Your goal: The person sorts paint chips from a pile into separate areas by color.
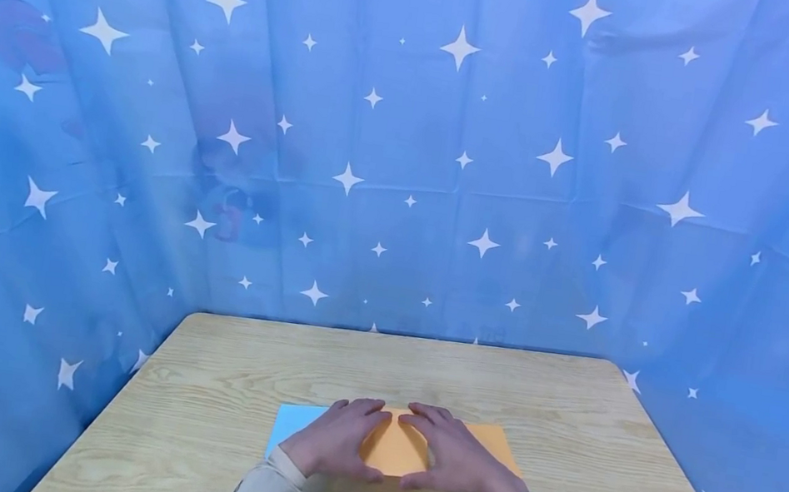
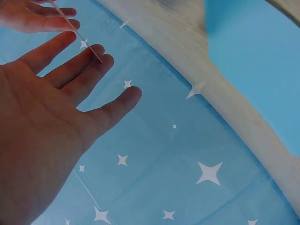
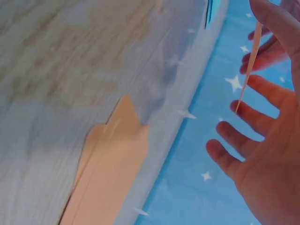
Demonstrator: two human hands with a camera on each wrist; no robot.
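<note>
Between my two hands is a thin orange paper sheet (image 1: 396,448). My left hand (image 1: 340,438) holds it from the left and my right hand (image 1: 457,457) from the right, fingers at its far edge and thumbs at its near edge. Both wrist views show the sheet edge-on; it touches fingertips of the left hand (image 2: 51,108) in the left wrist view. In the right wrist view it runs from the thumb to the fingertips of the right hand (image 3: 267,140). The left thumb is out of the left wrist view.
Blue paper (image 1: 294,421) lies on the wooden table (image 1: 235,358) beside the left hand. More orange paper (image 3: 112,164), with shaped edges, lies by the right hand. A blue curtain (image 1: 407,155) with white stars surrounds the table's back and sides.
</note>
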